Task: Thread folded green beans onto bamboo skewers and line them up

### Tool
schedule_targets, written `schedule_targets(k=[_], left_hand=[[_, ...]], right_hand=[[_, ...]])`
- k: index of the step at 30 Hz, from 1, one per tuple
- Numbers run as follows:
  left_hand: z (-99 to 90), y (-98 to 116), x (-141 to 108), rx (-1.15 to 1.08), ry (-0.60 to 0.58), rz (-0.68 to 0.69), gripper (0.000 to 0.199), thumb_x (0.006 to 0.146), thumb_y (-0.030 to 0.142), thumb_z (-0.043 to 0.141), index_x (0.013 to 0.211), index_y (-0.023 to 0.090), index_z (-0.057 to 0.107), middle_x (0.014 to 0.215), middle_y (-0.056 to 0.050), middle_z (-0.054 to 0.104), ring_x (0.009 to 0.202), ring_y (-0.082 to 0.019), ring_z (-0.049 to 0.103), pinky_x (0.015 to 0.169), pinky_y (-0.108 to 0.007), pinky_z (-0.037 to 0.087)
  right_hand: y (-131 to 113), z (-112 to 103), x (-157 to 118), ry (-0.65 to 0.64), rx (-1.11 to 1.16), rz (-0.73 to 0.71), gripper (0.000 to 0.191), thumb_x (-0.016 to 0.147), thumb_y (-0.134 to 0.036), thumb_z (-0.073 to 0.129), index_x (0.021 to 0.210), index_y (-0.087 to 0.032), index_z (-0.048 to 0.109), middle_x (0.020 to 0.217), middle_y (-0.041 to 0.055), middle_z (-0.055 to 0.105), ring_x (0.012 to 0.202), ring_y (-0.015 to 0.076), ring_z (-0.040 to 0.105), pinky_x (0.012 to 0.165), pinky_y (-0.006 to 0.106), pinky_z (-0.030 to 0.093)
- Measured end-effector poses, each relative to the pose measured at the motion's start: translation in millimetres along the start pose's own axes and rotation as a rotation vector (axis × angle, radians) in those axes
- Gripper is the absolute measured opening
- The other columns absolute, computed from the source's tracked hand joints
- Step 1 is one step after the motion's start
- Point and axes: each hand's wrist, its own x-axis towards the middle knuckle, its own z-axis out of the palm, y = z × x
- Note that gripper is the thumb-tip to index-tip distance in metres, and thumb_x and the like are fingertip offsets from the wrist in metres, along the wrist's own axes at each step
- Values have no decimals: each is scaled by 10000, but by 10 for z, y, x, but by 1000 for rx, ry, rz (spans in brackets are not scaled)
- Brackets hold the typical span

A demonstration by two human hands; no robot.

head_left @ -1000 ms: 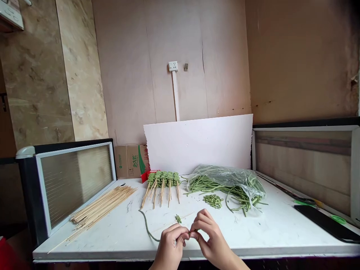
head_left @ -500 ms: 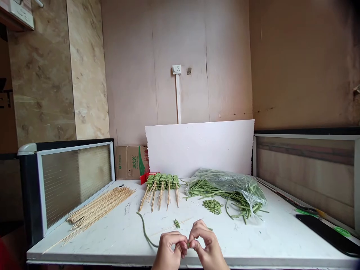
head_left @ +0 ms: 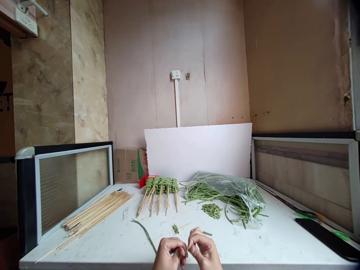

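Note:
Near the table's front edge, my left hand (head_left: 172,253) is closed on a long green bean (head_left: 146,233), which trails off to its upper left. Close beside it on the right, my right hand (head_left: 201,249) is pinched; a small bit of green shows between the two hands, and whose fingers hold it is unclear. Just beyond the hands lie a thin skewer (head_left: 185,225) with a few short bean pieces (head_left: 176,228) at it, and another piece (head_left: 207,233) to the right. A pile of cut pieces (head_left: 212,210) sits farther back.
Loose skewers (head_left: 97,213) lie at the left. Bean-loaded skewers (head_left: 161,186) stand in a row at the back, beside a plastic bag (head_left: 230,183) of long beans. A black phone-like object (head_left: 326,236), scissors (head_left: 302,212) and green tape (head_left: 341,235) are at the right.
The view has shifted slightly, so the scene sits lower. The hands have moved a little apart at the fingertips, and the long bean's free end has swung up and left.

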Motion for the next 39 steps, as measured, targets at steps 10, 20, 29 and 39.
schedule_targets(k=[10, 20, 29, 39], left_hand=[[-82, -265, 61, -46, 60, -79, 728, 823, 823, 640, 827, 105, 760, 688, -112, 704, 422, -72, 456, 458, -218, 362], [-111, -448, 68, -100, 95, -88, 699, 780, 774, 738, 1019, 117, 758, 817, -142, 761, 607, -182, 674, 656, -317, 561], [-99, -340, 72, -147, 112, -72, 581, 853, 700, 722, 984, 136, 672, 844, -156, 775, 615, -207, 712, 651, -313, 534], [32, -196, -16, -58, 119, -14, 493, 874, 648, 729, 1022, 195, 604, 728, -75, 760, 653, -196, 712, 722, -290, 538]], right_hand=[[256, -662, 282, 183, -389, 17, 355, 973, -552, 644, 990, -266, 853, 764, 87, 712, 737, 264, 630, 611, 366, 507], [947, -997, 38, 117, -869, -54, 301, 957, -415, 633, 786, -257, 824, 795, 117, 749, 829, 328, 680, 674, 431, 537], [525, -880, 167, -59, -754, 114, 280, 996, -417, 618, 1091, -242, 815, 1084, 146, 744, 1111, 358, 615, 934, 480, 500], [-168, -241, 161, -333, -340, 14, 280, 928, -324, 781, 1205, -311, 741, 951, 65, 747, 964, 259, 658, 859, 361, 527]])
